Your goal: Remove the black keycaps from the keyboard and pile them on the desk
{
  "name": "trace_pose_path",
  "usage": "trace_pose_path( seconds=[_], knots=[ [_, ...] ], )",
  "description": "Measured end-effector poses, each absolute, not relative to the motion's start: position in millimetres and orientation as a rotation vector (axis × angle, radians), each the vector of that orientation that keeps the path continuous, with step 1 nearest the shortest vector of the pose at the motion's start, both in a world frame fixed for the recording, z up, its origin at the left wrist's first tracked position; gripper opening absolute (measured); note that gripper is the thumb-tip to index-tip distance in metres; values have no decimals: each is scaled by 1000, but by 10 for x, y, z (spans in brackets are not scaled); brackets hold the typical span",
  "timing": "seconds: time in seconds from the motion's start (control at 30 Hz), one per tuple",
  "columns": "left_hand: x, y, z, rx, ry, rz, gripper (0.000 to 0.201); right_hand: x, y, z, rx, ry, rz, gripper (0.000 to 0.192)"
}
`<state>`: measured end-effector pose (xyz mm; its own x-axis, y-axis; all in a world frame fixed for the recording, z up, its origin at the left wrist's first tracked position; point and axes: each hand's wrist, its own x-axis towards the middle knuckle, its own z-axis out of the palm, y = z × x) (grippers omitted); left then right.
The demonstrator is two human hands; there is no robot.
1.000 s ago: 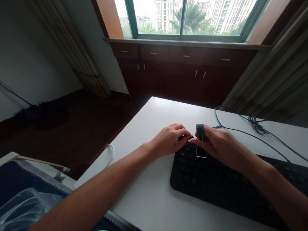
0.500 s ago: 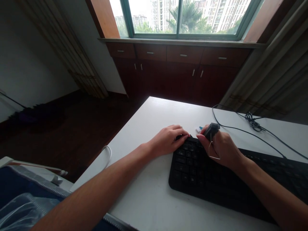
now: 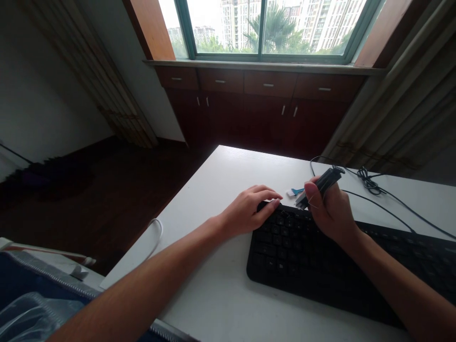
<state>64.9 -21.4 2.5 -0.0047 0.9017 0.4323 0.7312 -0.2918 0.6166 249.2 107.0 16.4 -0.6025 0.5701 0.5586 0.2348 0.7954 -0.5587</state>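
Curtains (image 3: 107, 97) are flanking a window (image 3: 261, 31); at a white counter (image 3: 210, 275), the left hand (image 3: 251, 209) is holding a keyboard (image 3: 331, 270) by its corner, the right hand (image 3: 334, 211) a dark tool (image 3: 325, 181).

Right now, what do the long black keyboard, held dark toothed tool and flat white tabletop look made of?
Long black keyboard: probably matte plastic; dull, even shell.
Dark toothed tool: likely plastic, slight sheen; moulded-looking teeth.
Flat white tabletop: laminate or painted wood, unclear; smooth, soft sheen.

1 camera, worn on the person's head, faces forward and down from close above the table (image 3: 213, 289). The keyboard (image 3: 306, 273) lies near, the window (image 3: 217, 33) farther off at the top.
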Motion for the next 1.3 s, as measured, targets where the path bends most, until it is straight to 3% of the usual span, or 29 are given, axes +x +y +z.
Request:
trace_pose_path(
  seconds=[0.43,0.8,1.3],
  knots=[
    [681,-190,13,1961,1675,1207,16,2484,1092,281,-624,-2211,782,27],
    [483,-163,-38,2007,2054,1185,18,2520,1132,375,-577,-2419,942,29],
    [591,-206,-36,2188,1808,1082,17,2550,1109,208,-168,-2520,662,15]
  ],
)
